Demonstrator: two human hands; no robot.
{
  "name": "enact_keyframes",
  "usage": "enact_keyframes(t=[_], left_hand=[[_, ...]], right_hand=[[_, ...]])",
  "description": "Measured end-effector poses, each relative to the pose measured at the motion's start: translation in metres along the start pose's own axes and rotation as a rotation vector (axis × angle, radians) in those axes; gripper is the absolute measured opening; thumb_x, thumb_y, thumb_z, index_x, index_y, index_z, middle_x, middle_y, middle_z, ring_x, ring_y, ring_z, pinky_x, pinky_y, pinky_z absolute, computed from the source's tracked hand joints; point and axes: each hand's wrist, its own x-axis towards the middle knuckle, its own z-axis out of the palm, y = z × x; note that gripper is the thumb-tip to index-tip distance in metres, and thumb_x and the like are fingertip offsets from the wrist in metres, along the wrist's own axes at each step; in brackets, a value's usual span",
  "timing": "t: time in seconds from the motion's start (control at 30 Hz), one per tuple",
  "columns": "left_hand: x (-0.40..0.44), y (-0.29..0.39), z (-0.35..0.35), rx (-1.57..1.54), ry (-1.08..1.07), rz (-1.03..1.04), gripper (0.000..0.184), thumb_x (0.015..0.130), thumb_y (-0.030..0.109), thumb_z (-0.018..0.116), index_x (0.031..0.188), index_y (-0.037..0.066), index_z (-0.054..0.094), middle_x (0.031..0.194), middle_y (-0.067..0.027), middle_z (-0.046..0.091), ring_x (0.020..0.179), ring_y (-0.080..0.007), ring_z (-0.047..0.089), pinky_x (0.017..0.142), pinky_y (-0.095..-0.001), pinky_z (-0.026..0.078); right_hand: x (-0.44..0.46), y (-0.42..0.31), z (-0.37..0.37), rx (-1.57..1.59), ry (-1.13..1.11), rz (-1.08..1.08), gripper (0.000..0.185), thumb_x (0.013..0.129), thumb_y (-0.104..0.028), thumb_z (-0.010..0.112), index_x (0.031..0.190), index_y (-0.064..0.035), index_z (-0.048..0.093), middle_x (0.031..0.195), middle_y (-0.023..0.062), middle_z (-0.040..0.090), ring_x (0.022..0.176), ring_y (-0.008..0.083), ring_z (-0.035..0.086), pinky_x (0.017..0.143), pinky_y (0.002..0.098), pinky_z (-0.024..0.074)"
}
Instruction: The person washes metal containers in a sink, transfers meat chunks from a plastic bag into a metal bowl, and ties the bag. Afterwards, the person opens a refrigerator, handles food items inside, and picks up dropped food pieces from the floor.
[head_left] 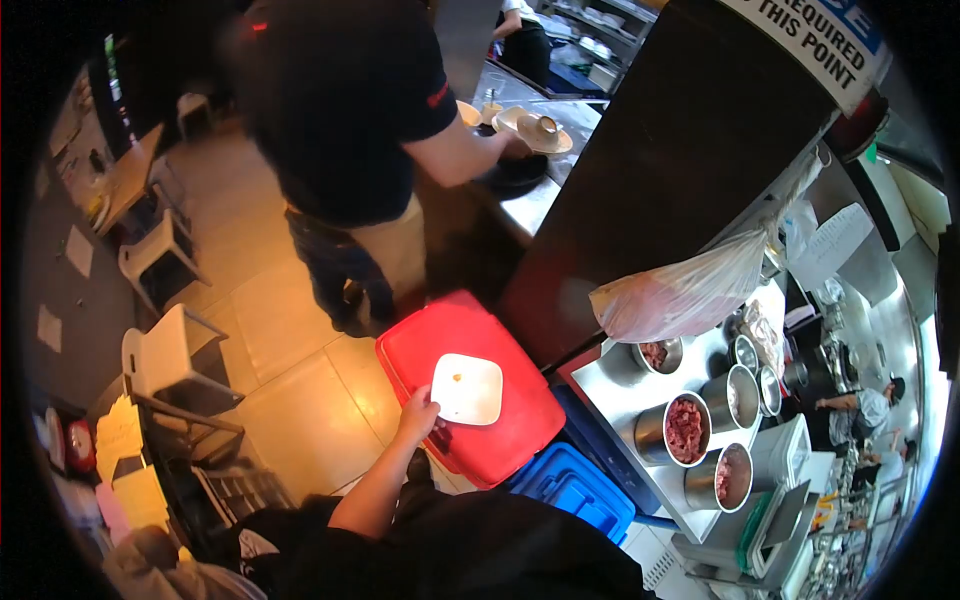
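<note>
My left hand [421, 412] grips the near left edge of a white square dish [468, 402]. The dish has a small orange scrap in it and a dark speck near its lower edge. It is over the red lid [520, 370] of a bin; I cannot tell whether it touches the lid. No part of my right hand shows.
A person in a black shirt [340, 110] stands ahead, one hand at stacked dishes [540, 132] on a counter. To the right, a steel table [625, 385] bears metal pots of meat [685, 430] below a hanging plastic bag [680, 295]. A blue bin [575, 490] and chairs [170, 350] stand nearby.
</note>
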Motion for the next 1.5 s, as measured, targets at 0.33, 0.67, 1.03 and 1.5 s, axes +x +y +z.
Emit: enact_keyframes(t=[0.33,0.67,1.03,1.5], left_hand=[[0.054,-0.006,0.004,-0.082,-0.168,-0.025,0.051,0.092,0.004,0.052,0.141,0.001,0.038,0.089,-0.0151,0.066,0.064,-0.0219,0.069,0.047,-0.0289,0.055],[0.053,0.011,0.004,-0.04,-0.265,-0.063,0.036,0.096,0.015,0.051,0.127,-0.002,0.047,0.096,-0.0178,0.064,0.064,-0.0254,0.069,0.042,-0.0306,0.054],[0.05,0.014,0.008,-0.045,-0.219,-0.084,0.033,0.096,0.014,0.049,0.124,-0.004,0.049,0.088,-0.0173,0.066,0.06,-0.025,0.069,0.042,-0.0322,0.055],[0.096,0.066,0.01,-0.127,-0.026,0.063,0.022,0.095,0.011,0.044,0.107,-0.004,0.054,0.076,-0.0151,0.065,0.056,-0.0229,0.066,0.048,-0.0321,0.055]], right_hand=[[-0.033,0.039,0.04,0.242,0.041,0.214,0.027,0.089,-0.026,0.063,0.106,-0.0069,0.073,0.093,0.0086,0.073,0.084,0.0194,0.069,0.077,0.0326,0.053],[-0.097,-0.188,-0.084,0.238,0.418,-0.258,0.024,0.092,-0.009,0.053,0.109,-0.0012,0.067,0.091,0.0105,0.072,0.083,0.019,0.069,0.074,0.0319,0.0544],[-0.292,-0.608,-0.29,-0.501,1.061,-1.617,0.016,0.079,-0.001,0.061,0.093,-0.0022,0.067,0.091,0.0126,0.067,0.084,0.0292,0.066,0.073,0.037,0.0525],[-0.231,-0.733,-0.366,-1.058,1.725,-1.769,0.015,0.072,-0.011,0.069,0.087,-0.0131,0.07,0.09,-0.0004,0.068,0.084,0.0203,0.063,0.076,0.035,0.0472]])
